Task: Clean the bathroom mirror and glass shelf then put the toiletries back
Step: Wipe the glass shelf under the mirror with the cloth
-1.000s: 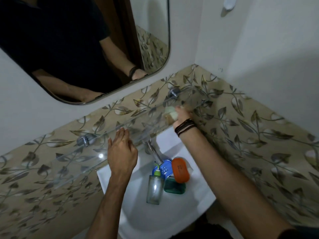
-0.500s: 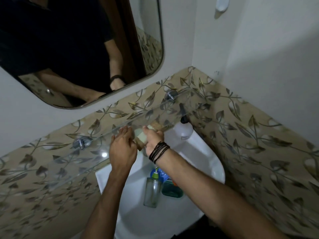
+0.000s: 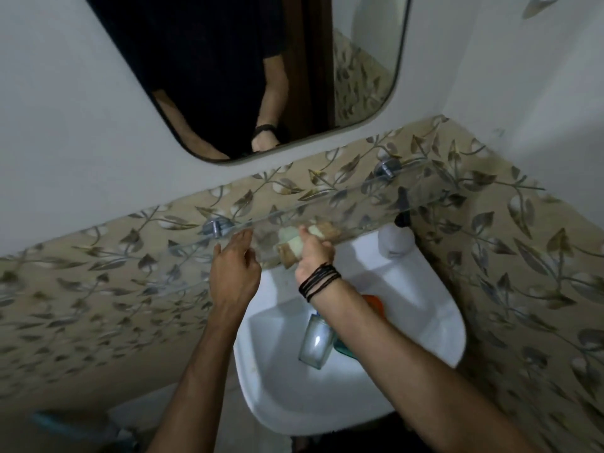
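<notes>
Two bare hands work at the front edge of the clear glass shelf [image 3: 327, 204] fixed to the leaf-patterned tile wall [image 3: 98, 289]. The fingers [image 3: 304, 233] of the right hand [image 3: 313, 253] are curled tight around a crumpled beige and pale cloth [image 3: 291, 246], pressing it against the shelf near its middle; a bunch of thin black cords [image 3: 318, 281] circles that wrist. The left hand [image 3: 233, 273] sits just beside it, fingers [image 3: 243, 235] loosely extended and close together, their tips touching or nearly touching the shelf's front edge, holding nothing.

The shelf is carried by two chrome wall brackets [image 3: 214, 225], one to the left of the hands and one toward the right corner. Above it hangs the rounded-corner bathroom mirror [image 3: 359, 76], which reflects the person's dark top and forearms.

Below the hands is a white ceramic washbasin [image 3: 425, 315]. In its bowl lies a clear glass bottle [image 3: 315, 344] tilted on its side, with a teal object [image 3: 341, 349] and an orange object [image 3: 374, 302] beside it, both largely hidden by the right forearm. At the basin's back right corner, under the shelf's right end, stands a white round bottle with a black pump top [image 3: 397, 240]. A white hook [image 3: 536, 3] sticks to the side wall at the upper right, and something pale blue [image 3: 65, 423] lies blurred on the floor at lower left.
</notes>
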